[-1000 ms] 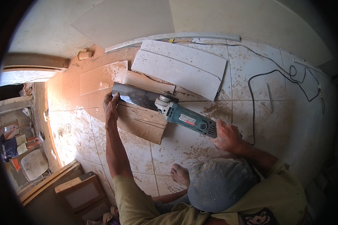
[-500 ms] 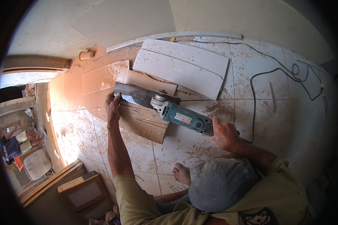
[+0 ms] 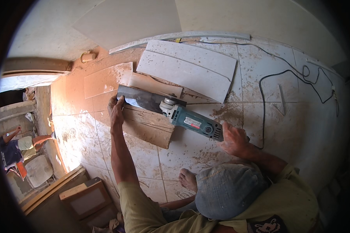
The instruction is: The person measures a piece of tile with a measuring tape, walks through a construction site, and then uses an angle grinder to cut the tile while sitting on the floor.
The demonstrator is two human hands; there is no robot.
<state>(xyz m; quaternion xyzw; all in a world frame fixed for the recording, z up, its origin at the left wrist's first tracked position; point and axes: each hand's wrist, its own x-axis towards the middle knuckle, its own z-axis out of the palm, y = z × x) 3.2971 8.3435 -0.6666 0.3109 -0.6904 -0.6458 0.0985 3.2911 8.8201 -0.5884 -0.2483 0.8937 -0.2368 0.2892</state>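
My right hand (image 3: 234, 139) is closed round the rear end of a teal angle grinder (image 3: 194, 122). The grinder's metal head and disc lie at the right end of a dark, glossy tile strip (image 3: 142, 100); whether the disc touches it I cannot tell. With the thumb on top, my left hand (image 3: 116, 108) grips the strip's left end, its other fingers partly hidden. Beneath the strip is a worn, dusty wooden block (image 3: 149, 130). A narrow light offcut (image 3: 155, 83) lies just beyond the strip.
White tile pieces (image 3: 186, 66) lie beyond the grinder. A black cord (image 3: 262, 101) loops over the dusty tiled floor at right, near a thin strip (image 3: 281, 100). A long metal bar (image 3: 179, 36) lies along the wall. Another person (image 3: 13, 151) is outside the doorway at left.
The grinder, in my right hand, has shifted slightly right along the dark strip. My left hand has stayed nearly still. The person outside has moved a leg and an arm.
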